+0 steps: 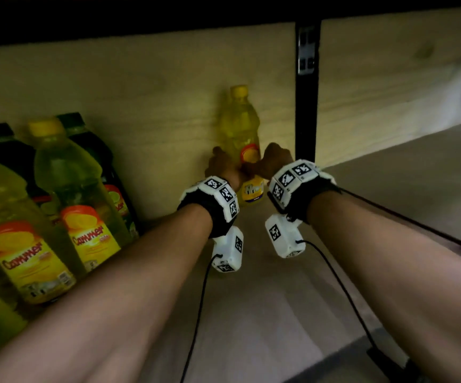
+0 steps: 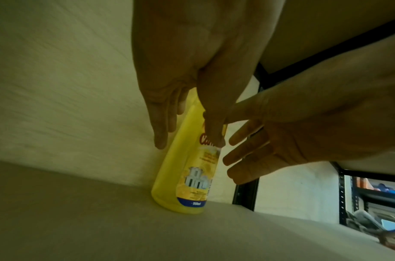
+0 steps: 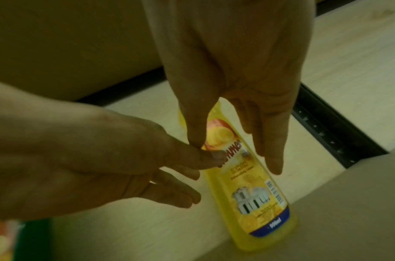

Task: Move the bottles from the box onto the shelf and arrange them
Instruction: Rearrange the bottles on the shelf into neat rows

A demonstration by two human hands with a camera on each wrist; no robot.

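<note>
Standing upright at the back of the shelf [image 1: 292, 286], against its pale wooden rear panel [image 1: 140, 106], is a yellow bottle [image 1: 239, 125] with a yellow cap. Both hands reach in around its middle. The left hand [image 1: 219, 164] sits at the bottle's 9 o'clock side, with straight fingers [image 2: 160, 123] laid along the bottle's flank and the thumb across the front label; the fingers look relaxed rather than clenched. The right hand [image 1: 275, 158] is at the 3 o'clock side, its fingers [image 3: 272, 141] likewise extended down beside the bottle and its thumb meeting the left thumb over the label. Whether the right fingers actually touch the plastic cannot be told.

At 9 o'clock in the head view, along the shelf's left edge, stands a group of other bottles [image 1: 77, 194]: yellow ones with orange labels in front and dark ones with green caps behind. A black metal upright [image 1: 306, 92] rises just at the bottle's 2 o'clock.
</note>
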